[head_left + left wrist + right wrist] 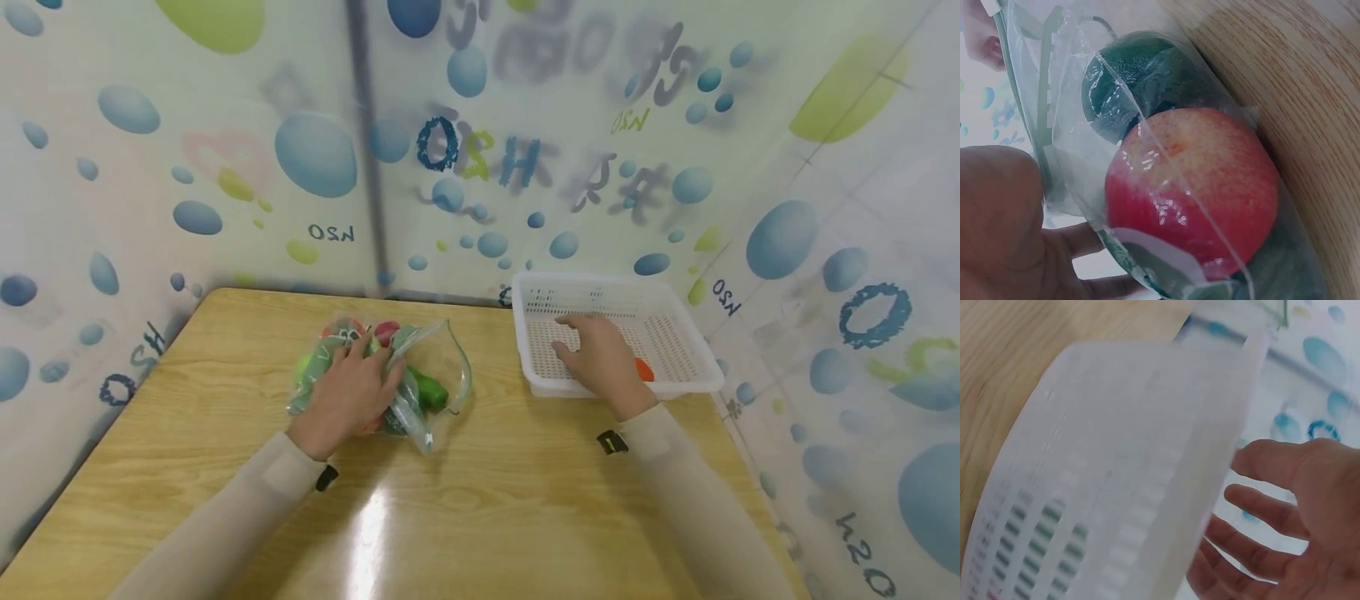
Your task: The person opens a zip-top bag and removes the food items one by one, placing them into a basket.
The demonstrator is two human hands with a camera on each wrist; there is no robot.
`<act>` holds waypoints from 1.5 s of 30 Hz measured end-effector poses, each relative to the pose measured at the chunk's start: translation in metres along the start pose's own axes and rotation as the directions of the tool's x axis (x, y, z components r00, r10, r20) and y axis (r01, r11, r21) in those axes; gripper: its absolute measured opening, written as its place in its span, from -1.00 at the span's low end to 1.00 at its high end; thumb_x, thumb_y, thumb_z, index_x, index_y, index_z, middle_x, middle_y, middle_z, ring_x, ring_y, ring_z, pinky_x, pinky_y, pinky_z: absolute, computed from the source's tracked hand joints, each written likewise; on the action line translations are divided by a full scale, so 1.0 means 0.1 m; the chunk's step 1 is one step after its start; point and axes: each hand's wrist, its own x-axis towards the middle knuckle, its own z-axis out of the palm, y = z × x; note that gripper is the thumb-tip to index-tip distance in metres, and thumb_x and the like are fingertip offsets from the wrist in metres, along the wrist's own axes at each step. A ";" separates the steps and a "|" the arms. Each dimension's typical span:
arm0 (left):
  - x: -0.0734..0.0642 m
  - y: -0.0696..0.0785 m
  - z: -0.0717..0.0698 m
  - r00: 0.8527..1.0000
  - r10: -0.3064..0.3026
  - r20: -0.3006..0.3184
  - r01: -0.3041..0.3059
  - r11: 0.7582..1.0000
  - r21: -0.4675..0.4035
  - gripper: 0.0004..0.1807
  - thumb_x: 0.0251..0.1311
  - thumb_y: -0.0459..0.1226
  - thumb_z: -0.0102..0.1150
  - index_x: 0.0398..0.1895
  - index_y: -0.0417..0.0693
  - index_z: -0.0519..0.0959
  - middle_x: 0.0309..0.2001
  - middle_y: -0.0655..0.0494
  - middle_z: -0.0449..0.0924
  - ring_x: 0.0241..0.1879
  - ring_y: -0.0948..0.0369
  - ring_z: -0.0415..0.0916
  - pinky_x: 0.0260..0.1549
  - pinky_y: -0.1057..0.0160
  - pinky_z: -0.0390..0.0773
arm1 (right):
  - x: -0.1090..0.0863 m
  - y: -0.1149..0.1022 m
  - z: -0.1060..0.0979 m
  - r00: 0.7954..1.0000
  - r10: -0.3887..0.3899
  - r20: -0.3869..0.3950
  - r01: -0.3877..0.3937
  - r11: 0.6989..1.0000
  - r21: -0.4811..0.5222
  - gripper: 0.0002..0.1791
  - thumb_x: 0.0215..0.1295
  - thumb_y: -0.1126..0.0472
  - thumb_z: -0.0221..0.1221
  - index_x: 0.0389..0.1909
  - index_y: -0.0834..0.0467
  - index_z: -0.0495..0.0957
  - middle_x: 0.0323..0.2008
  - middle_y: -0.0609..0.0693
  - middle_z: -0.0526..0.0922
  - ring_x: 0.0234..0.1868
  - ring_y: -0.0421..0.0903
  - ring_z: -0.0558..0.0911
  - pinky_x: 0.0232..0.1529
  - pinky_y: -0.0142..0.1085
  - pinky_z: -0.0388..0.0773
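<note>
From where I sit, a printed backdrop with blue and green drops walls in the far, left and right sides of the wooden table; on the far right I have a white perforated basket, and an orange-red piece lies inside it, partly hidden from me behind the right hand; that hand hovers over the basket's near left part, its fingers parted and holding nothing, with the basket wall filling much of the right wrist view; on the left side of the table lies the clear zip bag, with a green pepper near its right end and a red apple beside a dark green round item under the film; the left hand rests across the bag, fingers spread against it, though I cannot tell exactly where every fingertip presses.
</note>
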 end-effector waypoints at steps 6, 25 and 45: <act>-0.01 -0.01 0.01 1.000 0.006 -0.020 -0.006 1.000 0.012 -0.22 0.81 0.19 -0.06 0.71 -0.21 0.50 0.82 -0.46 0.18 0.63 -0.63 0.33 0.37 -0.69 0.57 | -0.08 -0.31 0.07 0.989 -0.120 -0.084 0.122 0.992 0.018 -0.53 0.56 0.17 0.51 0.40 0.19 0.76 0.32 0.26 0.82 0.31 0.27 0.80 0.37 0.20 0.79; -0.03 -0.07 0.03 0.992 0.031 -0.122 -0.037 0.998 -0.045 -0.42 0.68 -0.13 0.15 0.61 -0.19 0.62 0.73 -0.49 0.35 0.54 -0.60 0.44 0.23 -0.68 0.67 | -0.17 -1.30 0.69 0.835 -0.550 0.014 0.543 0.828 0.143 -0.60 0.61 0.27 0.45 0.37 0.24 0.72 0.13 0.18 0.78 -0.07 -0.01 0.84 -0.04 -0.22 0.86; -0.05 -0.11 0.01 0.976 0.080 -0.204 -0.098 0.992 -0.084 -0.40 0.60 -0.27 0.18 0.60 -0.39 0.57 0.61 -0.47 0.52 0.45 -0.51 0.58 0.34 -0.50 0.68 | -0.08 -1.56 1.20 0.899 -0.316 0.302 0.351 0.934 -0.065 -0.39 0.56 0.16 0.52 0.49 0.28 0.61 0.12 0.25 0.82 0.03 0.04 0.83 0.02 -0.11 0.87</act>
